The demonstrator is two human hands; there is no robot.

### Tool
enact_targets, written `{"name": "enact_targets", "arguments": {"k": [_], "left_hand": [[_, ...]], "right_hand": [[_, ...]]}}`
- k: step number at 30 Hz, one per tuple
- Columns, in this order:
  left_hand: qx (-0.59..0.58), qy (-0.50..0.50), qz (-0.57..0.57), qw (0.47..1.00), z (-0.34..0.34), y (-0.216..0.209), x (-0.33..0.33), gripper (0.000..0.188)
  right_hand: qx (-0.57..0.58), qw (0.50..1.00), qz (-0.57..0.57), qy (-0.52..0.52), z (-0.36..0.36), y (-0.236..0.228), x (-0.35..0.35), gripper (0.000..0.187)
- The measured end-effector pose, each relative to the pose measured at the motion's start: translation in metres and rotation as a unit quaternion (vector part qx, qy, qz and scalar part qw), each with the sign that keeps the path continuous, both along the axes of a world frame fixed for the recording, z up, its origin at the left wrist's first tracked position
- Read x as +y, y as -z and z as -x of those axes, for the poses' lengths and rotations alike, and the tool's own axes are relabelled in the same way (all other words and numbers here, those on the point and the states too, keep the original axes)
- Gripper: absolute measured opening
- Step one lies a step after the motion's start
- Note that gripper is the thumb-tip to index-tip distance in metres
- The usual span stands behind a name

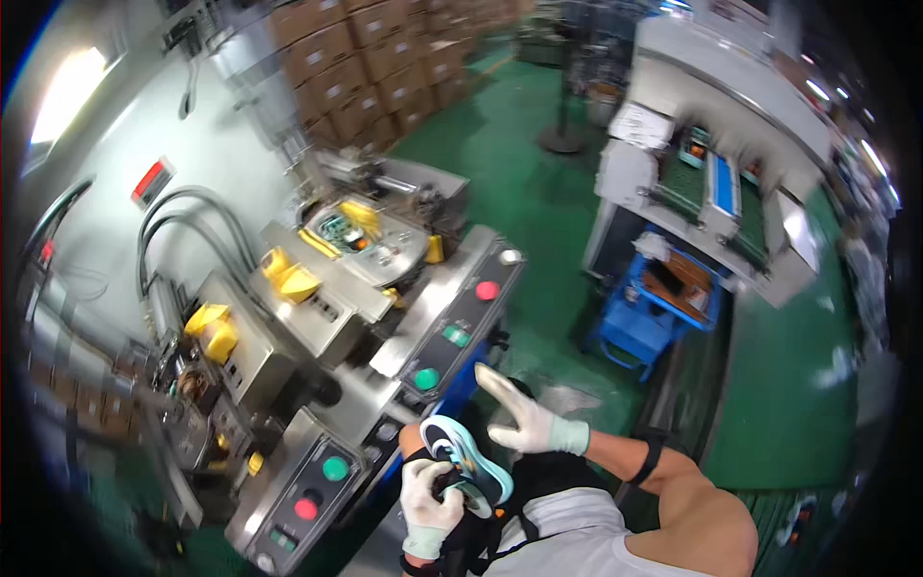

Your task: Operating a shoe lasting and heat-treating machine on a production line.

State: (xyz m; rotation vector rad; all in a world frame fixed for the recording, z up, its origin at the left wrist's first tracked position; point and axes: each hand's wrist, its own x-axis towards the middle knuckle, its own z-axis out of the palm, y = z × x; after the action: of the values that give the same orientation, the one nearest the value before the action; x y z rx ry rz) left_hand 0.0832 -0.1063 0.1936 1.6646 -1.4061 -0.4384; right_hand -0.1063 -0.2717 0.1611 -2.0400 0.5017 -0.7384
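Note:
My left hand [428,508], in a white glove, grips a sneaker [463,457] close to my lap. The sneaker is dark with light blue and white edges and a little orange; my fingers hide part of it. Beside it, my right hand [527,421], also gloved, is raised with its fingers stretched out and nothing in them. That hand is near the front of a metal machine [385,404]. On the machine's far station, a teal and orange sneaker [344,233] sits between yellow pads [362,217].
Green buttons [426,379] and red buttons [487,290] line the machine's front panels. More yellow pads [213,332] stand at its near station. To the right are a blue cart [635,327] and a conveyor machine [716,77] carrying shoes. Cardboard boxes [361,67] are stacked at the back.

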Motion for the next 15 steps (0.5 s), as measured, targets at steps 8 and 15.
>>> {"name": "enact_targets", "arguments": {"k": [8, 15], "left_hand": [[-0.113, 0.329, 0.092, 0.933, 0.124, -0.074, -0.123, 0.04], [-0.045, 0.503, 0.118, 0.855, 0.183, -0.06, -0.132, 0.047]], "right_hand": [[-0.035, 0.943, 0.073, 0.323, 0.097, -0.009, 0.072, 0.103], [-0.339, 0.788, 0.016, 0.513, 0.193, -0.012, -0.101, 0.086]]}}
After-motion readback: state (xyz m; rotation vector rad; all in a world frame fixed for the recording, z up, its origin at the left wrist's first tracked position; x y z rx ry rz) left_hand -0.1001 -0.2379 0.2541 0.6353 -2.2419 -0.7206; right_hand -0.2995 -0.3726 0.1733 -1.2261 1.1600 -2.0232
